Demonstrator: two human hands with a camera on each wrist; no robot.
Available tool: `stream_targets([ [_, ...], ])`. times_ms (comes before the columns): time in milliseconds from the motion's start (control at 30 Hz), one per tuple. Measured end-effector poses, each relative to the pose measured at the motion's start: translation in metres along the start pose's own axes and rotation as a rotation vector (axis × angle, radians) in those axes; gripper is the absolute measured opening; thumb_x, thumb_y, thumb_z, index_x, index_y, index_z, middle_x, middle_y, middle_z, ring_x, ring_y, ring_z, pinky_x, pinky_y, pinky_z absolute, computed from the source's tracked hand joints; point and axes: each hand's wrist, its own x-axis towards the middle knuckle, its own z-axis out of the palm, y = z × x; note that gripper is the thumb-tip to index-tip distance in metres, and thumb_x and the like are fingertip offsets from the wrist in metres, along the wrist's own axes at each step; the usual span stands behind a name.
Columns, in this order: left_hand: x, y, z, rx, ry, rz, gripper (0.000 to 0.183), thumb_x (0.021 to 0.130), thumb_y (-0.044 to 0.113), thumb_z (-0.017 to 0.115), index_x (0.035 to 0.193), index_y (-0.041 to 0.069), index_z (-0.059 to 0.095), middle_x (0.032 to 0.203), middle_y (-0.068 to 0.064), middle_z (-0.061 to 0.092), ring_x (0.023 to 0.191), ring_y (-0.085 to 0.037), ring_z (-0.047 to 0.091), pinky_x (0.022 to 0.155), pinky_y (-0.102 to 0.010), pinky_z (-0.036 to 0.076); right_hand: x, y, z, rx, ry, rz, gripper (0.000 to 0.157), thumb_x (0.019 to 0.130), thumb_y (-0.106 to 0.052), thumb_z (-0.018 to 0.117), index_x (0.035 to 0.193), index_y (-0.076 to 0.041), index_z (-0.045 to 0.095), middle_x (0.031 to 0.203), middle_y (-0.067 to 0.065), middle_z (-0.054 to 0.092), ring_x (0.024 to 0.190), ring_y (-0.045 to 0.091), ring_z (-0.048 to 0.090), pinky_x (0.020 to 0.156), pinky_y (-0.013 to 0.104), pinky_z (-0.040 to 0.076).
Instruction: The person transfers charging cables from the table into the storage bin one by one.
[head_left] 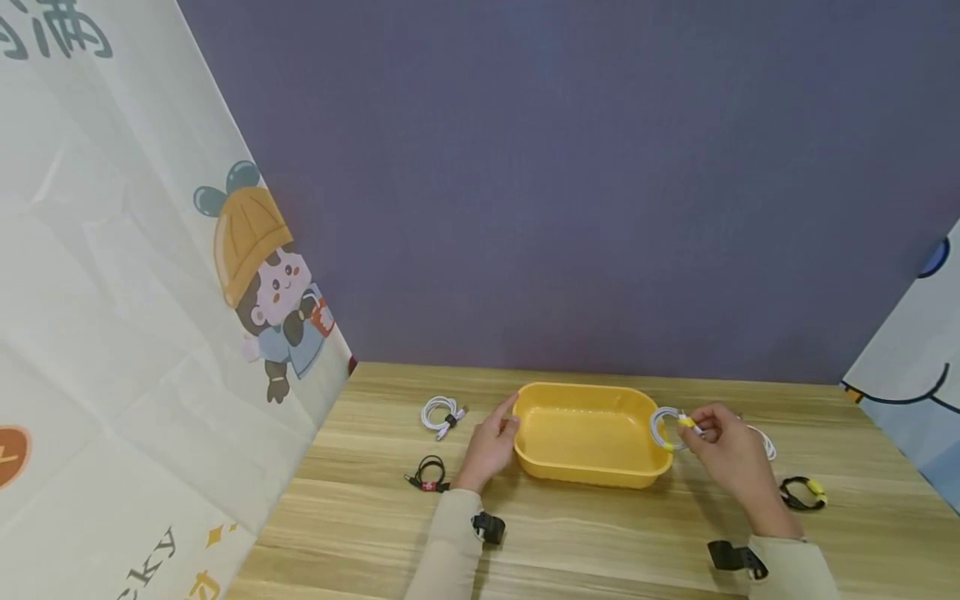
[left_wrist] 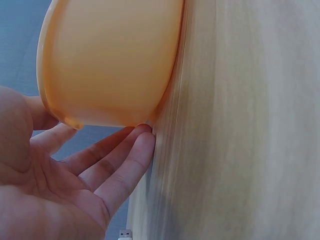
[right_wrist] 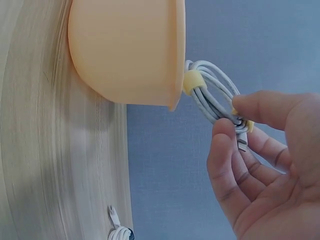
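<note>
A yellow plastic basin (head_left: pixel 588 477) sits on the wooden table. My left hand (head_left: pixel 489 450) touches its left end, with the thumb at the rim and extended fingers against the outer wall (left_wrist: pixel 115 70). Over the basin's right rim, my right hand (head_left: pixel 723 446) pinches a coiled white charging cable (head_left: pixel 660 427) between thumb and fingers. Yellow straps bind this coil (right_wrist: pixel 210 97), and a metal plug shows beside the fingers in the right wrist view. Nothing lies inside the basin.
Left of the basin lie a white coiled cable (head_left: pixel 437 414) and a black one with a red tie (head_left: pixel 430 475). To the right are another white cable (head_left: pixel 767 443), partly hidden by my hand, and a black coil with a yellow strap (head_left: pixel 804 493). A dark panel (head_left: pixel 600 208) rises behind.
</note>
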Motion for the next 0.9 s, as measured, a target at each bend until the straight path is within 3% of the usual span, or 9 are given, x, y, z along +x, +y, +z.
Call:
stream_targets([
  [433,-0.001,0.000,-0.001,0.011,0.007,0.009,0.047,0.109,0.024,0.047,0.156,0.023,0.045,0.121,-0.012,0.074,0.093,-0.014,0.066,0.080,-0.033,0.053,0.000,-0.003,0.007,0.010,-0.039,-0.004,0.028,0.099,-0.027,0.069,0.113,-0.003,0.063,0.097,0.011,0.068,0.075,0.001,0.053,0.058,0.024,0.046],
  [900,-0.002,0.003,0.000,-0.014,-0.006,0.007,0.047,0.110,0.024,0.047,0.157,0.023,0.044,0.119,-0.015,0.074,0.094,-0.016,0.067,0.078,-0.032,0.053,-0.001,-0.006,0.018,0.008,0.006,-0.077,0.022,0.090,-0.015,0.078,0.107,-0.005,0.068,0.092,0.008,0.070,0.074,0.005,0.056,0.060,0.023,0.045],
])
